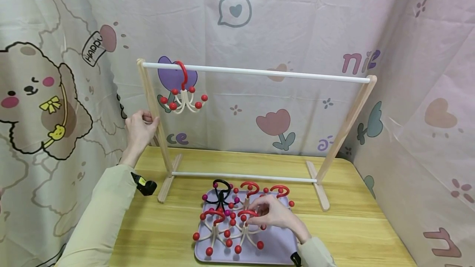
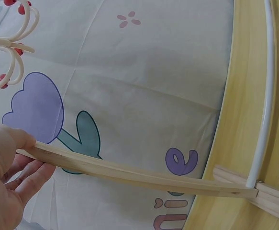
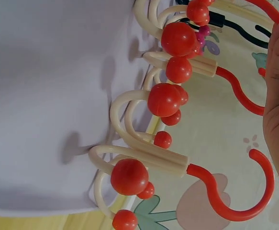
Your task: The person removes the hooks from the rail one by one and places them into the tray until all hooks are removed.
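My left hand (image 1: 139, 133) grips the left upright (image 2: 129, 172) of a wooden rack, thumb on one side and fingers on the other. From the rack's white top bar (image 1: 259, 71) hangs a cream multi-arm hanger (image 1: 183, 100) with a red hook and red ball tips, near the left end. Low over a lilac tray (image 1: 274, 242), my right hand (image 1: 272, 213) pinches the red hook of the front-right hanger (image 1: 245, 232). Beside it stand another red-hooked hanger (image 1: 214, 230) and, behind, a black hanger (image 1: 221, 196) with magenta balls.
Two more red-hooked hangers stand at the tray's back, one with its hook (image 3: 239, 211) curling up in the right wrist view. A white lower bar (image 1: 241, 176) and wooden feet (image 1: 318, 186) sit behind the tray on the wooden table (image 1: 148, 230). Printed curtains surround it.
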{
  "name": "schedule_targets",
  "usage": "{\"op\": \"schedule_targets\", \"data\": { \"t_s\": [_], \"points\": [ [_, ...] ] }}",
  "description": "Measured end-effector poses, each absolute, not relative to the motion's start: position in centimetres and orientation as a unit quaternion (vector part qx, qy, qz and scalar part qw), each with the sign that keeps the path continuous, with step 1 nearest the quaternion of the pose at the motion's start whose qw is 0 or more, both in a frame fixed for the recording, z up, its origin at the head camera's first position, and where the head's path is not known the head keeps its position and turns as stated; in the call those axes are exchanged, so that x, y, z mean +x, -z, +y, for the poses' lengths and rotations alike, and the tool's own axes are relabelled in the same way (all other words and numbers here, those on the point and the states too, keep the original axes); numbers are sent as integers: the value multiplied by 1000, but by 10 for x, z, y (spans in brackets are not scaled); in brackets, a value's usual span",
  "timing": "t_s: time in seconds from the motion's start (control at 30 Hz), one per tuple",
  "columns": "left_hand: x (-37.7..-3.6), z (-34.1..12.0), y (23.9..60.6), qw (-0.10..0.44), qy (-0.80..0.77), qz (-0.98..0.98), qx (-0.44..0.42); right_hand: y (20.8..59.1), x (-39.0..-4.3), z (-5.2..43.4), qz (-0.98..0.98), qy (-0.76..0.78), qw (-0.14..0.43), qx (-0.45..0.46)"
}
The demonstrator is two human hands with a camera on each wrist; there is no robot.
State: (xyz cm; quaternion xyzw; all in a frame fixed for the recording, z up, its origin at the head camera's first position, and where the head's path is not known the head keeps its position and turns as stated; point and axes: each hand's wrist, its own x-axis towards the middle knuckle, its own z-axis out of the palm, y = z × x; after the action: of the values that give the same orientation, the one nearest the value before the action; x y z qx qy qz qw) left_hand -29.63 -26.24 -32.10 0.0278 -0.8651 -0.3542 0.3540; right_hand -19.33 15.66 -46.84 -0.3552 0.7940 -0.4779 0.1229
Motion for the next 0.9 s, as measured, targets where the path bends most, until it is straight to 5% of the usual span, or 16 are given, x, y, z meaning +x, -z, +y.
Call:
{"op": "schedule_targets", "data": {
  "t_s": [0.9],
  "points": [
    [-295, -262, 320, 364, 343, -866, 26, 433, -199, 151, 780, 485, 38, -395]
  ]
}}
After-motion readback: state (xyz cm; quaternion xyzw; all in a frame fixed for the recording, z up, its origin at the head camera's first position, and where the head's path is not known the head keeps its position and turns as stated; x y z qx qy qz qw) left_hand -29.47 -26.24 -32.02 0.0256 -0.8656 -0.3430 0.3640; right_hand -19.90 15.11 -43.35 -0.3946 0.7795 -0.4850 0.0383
